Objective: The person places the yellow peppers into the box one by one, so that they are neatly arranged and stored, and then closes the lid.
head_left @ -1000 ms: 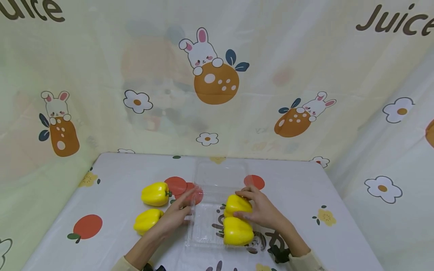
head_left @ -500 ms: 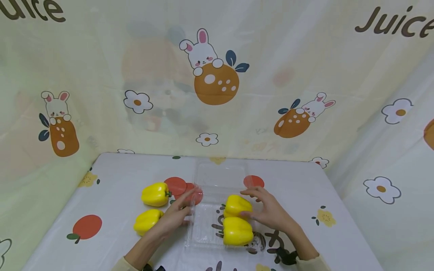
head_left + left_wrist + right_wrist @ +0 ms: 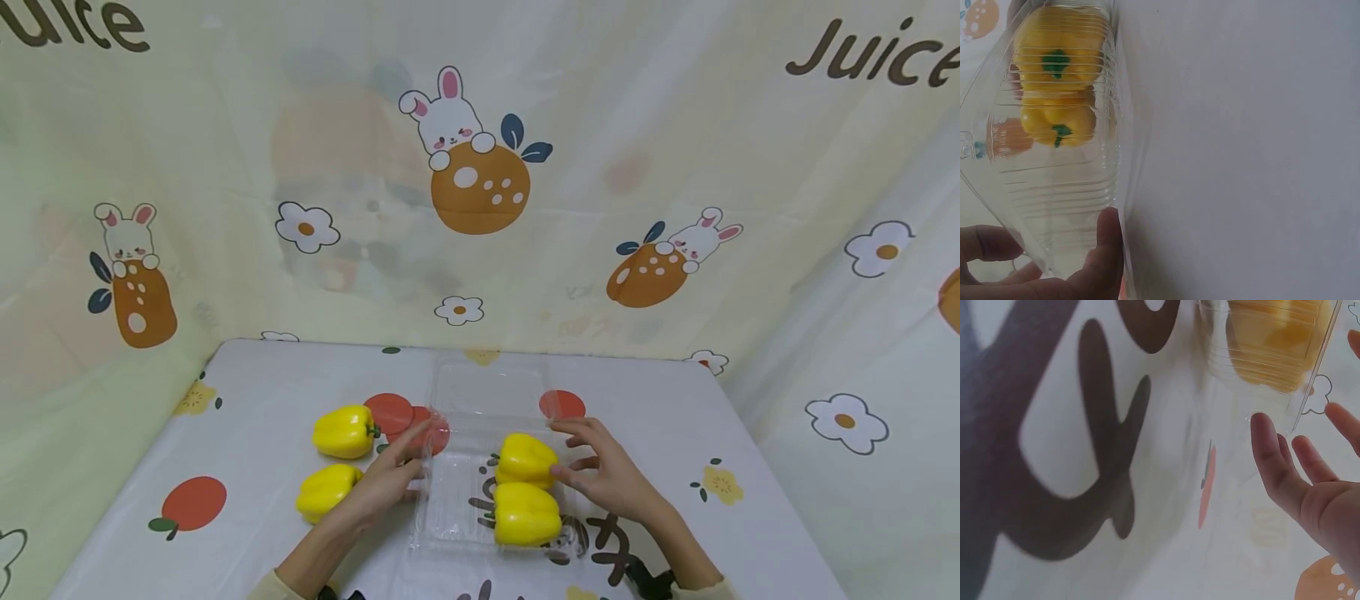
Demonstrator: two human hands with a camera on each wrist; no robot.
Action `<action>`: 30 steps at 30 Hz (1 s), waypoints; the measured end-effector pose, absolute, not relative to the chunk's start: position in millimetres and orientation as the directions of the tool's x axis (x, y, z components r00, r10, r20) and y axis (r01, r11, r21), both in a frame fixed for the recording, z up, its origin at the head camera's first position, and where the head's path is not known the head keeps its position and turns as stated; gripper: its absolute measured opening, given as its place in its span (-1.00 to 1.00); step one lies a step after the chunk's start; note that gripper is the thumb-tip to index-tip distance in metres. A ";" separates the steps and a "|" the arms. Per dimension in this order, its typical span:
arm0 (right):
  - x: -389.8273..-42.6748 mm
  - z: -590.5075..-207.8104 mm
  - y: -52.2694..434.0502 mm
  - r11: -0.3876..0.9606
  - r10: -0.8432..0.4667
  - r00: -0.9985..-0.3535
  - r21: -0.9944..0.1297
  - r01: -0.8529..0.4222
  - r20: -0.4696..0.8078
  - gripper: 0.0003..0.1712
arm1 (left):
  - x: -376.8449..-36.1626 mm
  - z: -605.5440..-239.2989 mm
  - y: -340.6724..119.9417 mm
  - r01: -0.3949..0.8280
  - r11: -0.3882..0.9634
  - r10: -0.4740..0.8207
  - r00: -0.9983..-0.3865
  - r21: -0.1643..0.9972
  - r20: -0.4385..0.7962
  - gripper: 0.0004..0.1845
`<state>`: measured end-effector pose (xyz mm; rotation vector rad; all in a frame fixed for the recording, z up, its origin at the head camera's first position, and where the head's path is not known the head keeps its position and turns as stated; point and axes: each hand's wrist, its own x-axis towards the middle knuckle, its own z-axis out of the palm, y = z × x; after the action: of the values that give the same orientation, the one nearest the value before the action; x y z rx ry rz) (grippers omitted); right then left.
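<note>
A clear plastic clamshell box (image 3: 450, 508) lies open on the table, its lid (image 3: 487, 387) folded away behind it. Two yellow bell peppers (image 3: 527, 460) (image 3: 527, 513) lie in its right half, also seen through the ribbed wall (image 3: 1054, 94). My left hand (image 3: 392, 482) rests along the box's left rim with straight fingers, the thumb (image 3: 1109, 247) against the edge. My right hand (image 3: 603, 477) hovers just right of the farther pepper, fingers spread (image 3: 1307, 487), holding nothing. Its thumb tip is at the pepper's side.
Two more yellow peppers (image 3: 343, 431) (image 3: 324, 489) lie on the printed tablecloth (image 3: 675, 433) left of my left hand. Cloth walls with rabbit prints (image 3: 480, 208) close in the back and both sides.
My right hand has come off the farther pepper in the box and drawn back to the right, its fingers spreading. The left hand and all peppers have stayed put.
</note>
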<state>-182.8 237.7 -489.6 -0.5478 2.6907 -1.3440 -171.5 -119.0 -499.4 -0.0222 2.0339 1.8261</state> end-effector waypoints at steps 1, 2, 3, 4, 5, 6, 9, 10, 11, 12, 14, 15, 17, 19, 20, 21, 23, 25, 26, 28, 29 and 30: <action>-181.7 -489.9 238.5 0.539 -0.351 -0.933 -0.799 -0.268 0.076 -0.28 | -171.2 -499.7 -119.0 -0.278 0.141 0.256 -0.917 0.950 -0.306 -0.29; -180.8 -490.3 239.7 0.532 -0.350 -0.934 -0.807 -0.258 0.068 -0.27 | -171.0 -499.9 -119.0 -0.279 0.140 0.256 -0.917 0.950 -0.307 -0.29; -180.0 -490.7 240.9 0.525 -0.349 -0.935 -0.814 -0.248 0.059 -0.25 | -171.0 -500.2 -119.0 -0.279 0.141 0.256 -0.917 0.950 -0.307 -0.29; -179.1 -490.6 242.0 0.520 -0.346 -0.937 -0.823 -0.231 0.045 -0.23 | -171.1 -500.4 -119.0 -0.279 0.142 0.255 -0.917 0.950 -0.307 -0.29; -178.1 -490.8 243.2 0.515 -0.342 -0.939 -0.830 -0.213 0.029 -0.21 | -171.1 -500.6 -119.0 -0.278 0.143 0.255 -0.917 0.950 -0.307 -0.29; -177.2 -491.1 244.3 0.511 -0.339 -0.941 -0.837 -0.198 0.015 -0.20 | -170.9 -500.6 -119.1 -0.279 0.145 0.254 -0.917 0.949 -0.308 -0.29; -175.3 -493.5 247.0 0.496 -0.339 -0.941 -0.853 -0.164 -0.016 -0.15 | -171.3 -501.0 -119.4 -0.276 0.142 0.255 -0.918 0.951 -0.305 -0.29; -174.9 -494.3 247.3 0.493 -0.331 -0.943 -0.858 -0.146 -0.029 -0.14 | -171.5 -501.0 -119.6 -0.275 0.140 0.255 -0.918 0.951 -0.303 -0.29; -174.6 -495.4 247.7 0.490 -0.332 -0.942 -0.861 -0.140 -0.036 -0.13 | -171.4 -500.9 -119.7 -0.275 0.139 0.255 -0.918 0.951 -0.303 -0.29; -174.2 -496.0 247.5 0.486 -0.325 -0.944 -0.865 -0.125 -0.046 -0.12 | -171.5 -500.8 -119.7 -0.275 0.139 0.255 -0.918 0.951 -0.303 -0.29; -173.5 -496.6 247.1 0.483 -0.308 -0.949 -0.871 -0.094 -0.069 -0.11 | -171.7 -500.9 -119.6 -0.277 0.135 0.257 -0.917 0.951 -0.303 -0.29; -173.1 -496.9 247.4 0.484 -0.307 -0.948 -0.871 -0.086 -0.078 -0.10 | -171.9 -501.0 -119.6 -0.277 0.132 0.260 -0.917 0.952 -0.303 -0.29; -172.4 -496.9 247.3 0.479 -0.300 -0.950 -0.875 -0.067 -0.092 -0.10 | -172.3 -501.0 -119.1 -0.281 0.129 0.263 -0.915 0.951 -0.306 -0.28; -171.8 -496.9 247.8 0.470 -0.296 -0.950 -0.881 -0.052 -0.102 -0.09 | -173.1 -501.4 -119.0 -0.279 0.127 0.267 -0.915 0.952 -0.303 -0.28; -171.7 -497.2 248.3 0.463 -0.299 -0.948 -0.885 -0.049 -0.104 -0.09 | -173.4 -501.4 -118.9 -0.279 0.126 0.269 -0.914 0.952 -0.303 -0.28; -171.5 -497.4 248.7 0.459 -0.303 -0.947 -0.887 -0.046 -0.107 -0.08 | -173.6 -501.6 -118.9 -0.278 0.125 0.270 -0.914 0.952 -0.302 -0.28; -171.2 -498.0 249.3 0.446 -0.303 -0.946 -0.895 -0.030 -0.119 -0.07 | -173.7 -501.9 -118.9 -0.274 0.126 0.272 -0.915 0.953 -0.299 -0.28; -170.9 -498.9 249.9 0.437 -0.307 -0.942 -0.899 -0.014 -0.134 -0.07 | -173.0 -501.9 -119.1 -0.270 0.127 0.272 -0.916 0.954 -0.296 -0.28; -170.6 -499.2 250.1 0.432 -0.311 -0.940 -0.902 -0.008 -0.140 -0.07 | -172.7 -502.0 -119.1 -0.273 0.124 0.270 -0.916 0.954 -0.297 -0.28; -170.0 -499.8 250.2 0.426 -0.313 -0.937 -0.905 0.007 -0.155 -0.08 | -171.9 -501.6 -119.2 -0.271 0.125 0.269 -0.917 0.954 -0.296 -0.28; -169.6 -500.1 250.1 0.421 -0.313 -0.936 -0.907 0.014 -0.160 -0.08 | -171.7 -501.9 -119.4 -0.271 0.124 0.266 -0.918 0.954 -0.295 -0.28; -169.0 -500.4 250.1 0.418 -0.316 -0.935 -0.908 0.017 -0.163 -0.09 | -171.4 -501.6 -119.4 -0.272 0.123 0.263 -0.918 0.954 -0.296 -0.28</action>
<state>-169.0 250.1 -500.4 -0.2580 2.3680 -1.5230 -171.4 -119.4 -501.6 -0.0087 2.0147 1.8494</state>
